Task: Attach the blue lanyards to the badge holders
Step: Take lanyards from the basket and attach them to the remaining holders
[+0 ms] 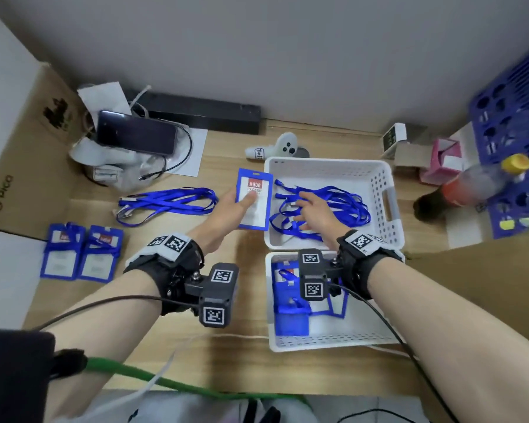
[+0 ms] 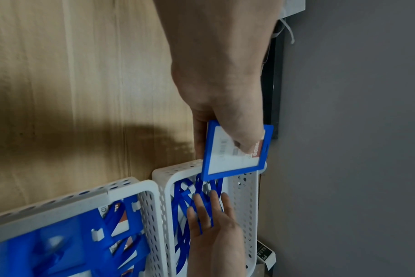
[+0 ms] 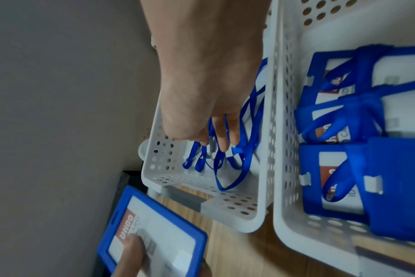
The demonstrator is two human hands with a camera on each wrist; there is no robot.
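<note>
My left hand (image 1: 237, 206) pinches a blue badge holder (image 1: 254, 199) with a white card, thumb on its face, held just left of the far white basket (image 1: 379, 178). The same badge holder (image 2: 235, 151) shows in the left wrist view, and again as the badge holder (image 3: 152, 232) in the right wrist view. My right hand (image 1: 313, 210) reaches into that basket with fingers spread among the tangled blue lanyards (image 1: 342, 206). Strands of the lanyards (image 3: 225, 159) run between the fingers (image 3: 222, 138); no firm grip shows.
A near white basket (image 1: 327, 341) holds badge holders wrapped with lanyards. Two more finished badges (image 1: 81, 251) lie at the left, with a loose lanyard pile (image 1: 165, 203) behind them. A phone (image 1: 136, 132), a controller (image 1: 284, 146), a bottle (image 1: 471, 186) and a blue crate (image 1: 513, 141) ring the desk.
</note>
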